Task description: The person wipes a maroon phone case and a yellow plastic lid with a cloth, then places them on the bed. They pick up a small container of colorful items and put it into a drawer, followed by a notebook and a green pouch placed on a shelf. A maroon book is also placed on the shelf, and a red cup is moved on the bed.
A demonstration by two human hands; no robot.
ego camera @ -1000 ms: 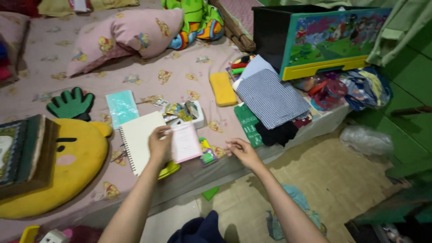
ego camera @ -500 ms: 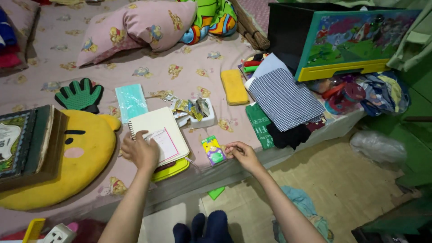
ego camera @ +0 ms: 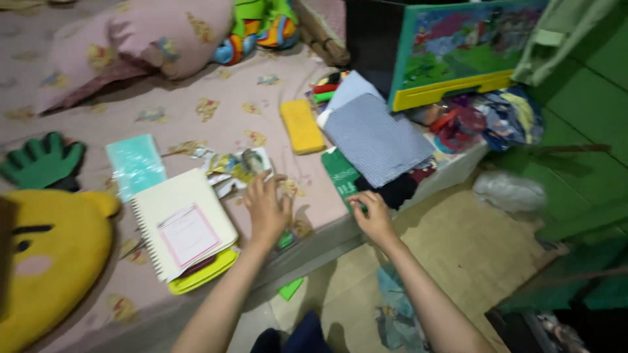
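Landmark: spiral notebook (ego camera: 183,222), cream cover with a pink label, lying flat near the bed (ego camera: 196,111) edge on the pink patterned sheet

Nearest: floor below the bed edge, a green scrap (ego camera: 290,287) down there, below and right of the notebook. A yellow-green flat case (ego camera: 203,276) pokes out from under the notebook's near corner

Left hand (ego camera: 267,208) just right of the notebook, palm down, fingers spread flat on the sheet; grip wide open, holding nothing I can make out. A small green item (ego camera: 285,239) shows at the heel of the hand, partly covered. Half a second back this hand sat on the notebook itself; it has let go and shifted right, onto the spot where a small colourful card lay. Notebook is left where it was set, so the sorting appears to have passed on to the small item

Right hand (ego camera: 373,214) further right of the notebook, at the bed edge, fingers curled, tips touching a dark green packet (ego camera: 340,175). Cannot tell whether it pinches anything. It has stayed about where it was

Beyond the notebook: teal packet (ego camera: 135,165) touching its far edge, crumpled wrappers (ego camera: 237,165) up and right. Further right, yellow sponge-like block (ego camera: 301,125), folded checked cloth (ego camera: 376,138). Left of the notebook, yellow face cushion (ego camera: 46,255). Farthest: pink pillow (ego camera: 131,46)
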